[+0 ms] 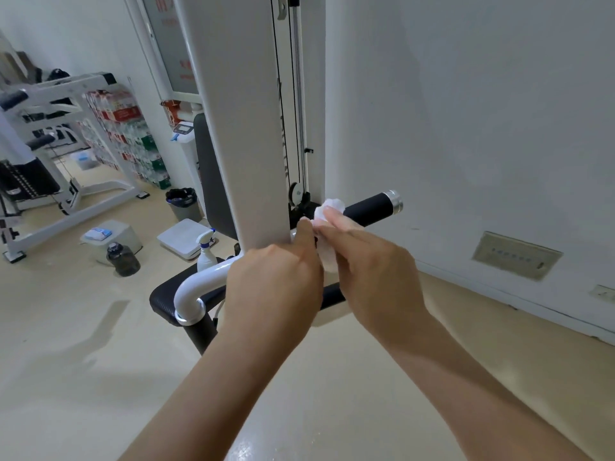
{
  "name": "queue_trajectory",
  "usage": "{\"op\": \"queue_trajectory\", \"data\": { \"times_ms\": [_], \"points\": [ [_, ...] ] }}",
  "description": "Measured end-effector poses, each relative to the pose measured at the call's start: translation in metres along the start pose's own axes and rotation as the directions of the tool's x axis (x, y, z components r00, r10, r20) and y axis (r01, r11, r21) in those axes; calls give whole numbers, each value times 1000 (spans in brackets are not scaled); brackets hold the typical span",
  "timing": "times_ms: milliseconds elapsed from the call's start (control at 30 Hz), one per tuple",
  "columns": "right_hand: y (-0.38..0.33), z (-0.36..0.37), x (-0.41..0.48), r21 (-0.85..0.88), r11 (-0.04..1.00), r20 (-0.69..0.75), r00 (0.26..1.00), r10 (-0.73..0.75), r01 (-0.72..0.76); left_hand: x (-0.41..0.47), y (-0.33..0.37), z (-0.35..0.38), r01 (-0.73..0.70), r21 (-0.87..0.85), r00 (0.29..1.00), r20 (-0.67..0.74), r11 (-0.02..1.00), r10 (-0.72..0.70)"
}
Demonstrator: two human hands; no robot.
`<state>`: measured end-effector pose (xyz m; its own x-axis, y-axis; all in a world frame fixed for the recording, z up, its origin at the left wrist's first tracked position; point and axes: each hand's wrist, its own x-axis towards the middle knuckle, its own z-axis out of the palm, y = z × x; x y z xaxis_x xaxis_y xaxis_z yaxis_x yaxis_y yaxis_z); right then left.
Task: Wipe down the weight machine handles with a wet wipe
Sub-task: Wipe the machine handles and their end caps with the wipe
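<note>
The crumpled white wet wipe (327,212) could slip and drop on the floor, because both hands hold it only by small bits. It sits at the inner end of the black foam handle with the shiny silver cap (371,207), right beside the tall white metal post (246,128). I think the wiping here has only just started, so the far end by the cap, out at 2 o'clock from the hands, could get missed if the wipe stays bunched up. The handle may also swing if it gets pushed hard. Fingers could get nipped too, since the small round wheel (294,194) with its black cable is just above them at 12 o'clock.

The left hand (276,284) reaches up from 7 o'clock. Its fingers are curled and its fingertip and thumb pinch the wipe's left edge. The right hand (376,271) comes in from 5 o'clock, and its fingers stretch over the wipe and pinch it against the thumb. I cannot tell if the wipe goes all the way around the handle. The two hands are almost touching.

A second black grip (199,334) hangs low at 8 o'clock, under the bent white tube (199,281). It could be forgotten.
</note>
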<state>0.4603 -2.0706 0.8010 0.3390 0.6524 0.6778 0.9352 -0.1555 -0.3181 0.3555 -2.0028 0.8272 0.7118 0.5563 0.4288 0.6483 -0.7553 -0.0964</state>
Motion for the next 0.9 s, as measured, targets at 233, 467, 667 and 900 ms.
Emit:
{"op": "queue_trajectory", "data": {
  "times_ms": [233,467,667,900],
  "points": [
    [2,-8,18,-271,962,122,990,65,-30,1,4,-2,-15,15,1000,-19,1000,15],
    [5,-3,10,-347,923,14,984,-175,169,-2,9,-15,-69,67,997,-15,995,70],
    [22,3,17,-320,910,4,961,-276,263,2,9,-15,-32,139,999,29,990,28],
    [27,7,15,-352,931,-162,973,-166,100,2,7,-18,-50,141,998,39,989,45]
  ]
}}
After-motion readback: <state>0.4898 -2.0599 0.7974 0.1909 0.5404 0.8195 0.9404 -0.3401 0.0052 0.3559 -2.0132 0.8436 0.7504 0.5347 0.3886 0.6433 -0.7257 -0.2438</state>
